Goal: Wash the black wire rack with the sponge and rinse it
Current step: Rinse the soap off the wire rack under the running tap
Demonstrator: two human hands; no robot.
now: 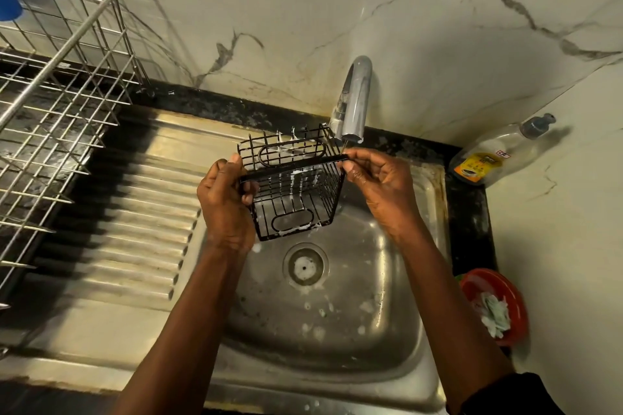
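Observation:
A small black wire rack (292,185), shaped like a basket and streaked with white suds, hangs over the steel sink basin (387,280). My left hand (224,202) grips its left rim, fingers curled around the wires. My right hand (374,175) pinches the right end of the top rim, just under the faucet spout (354,101). A thin trickle of water seems to fall from the spout by the rack's right corner. A scrubbing pad (494,313), whitish with foam, lies in a red bowl (515,300) at the right.
A steel dish-drying rack (64,104) stands on the left, beside the ribbed drainboard (141,212). A clear soap bottle (495,152) leans at the back right corner. The sink drain (305,266) lies below the rack. Foam specks dot the basin floor.

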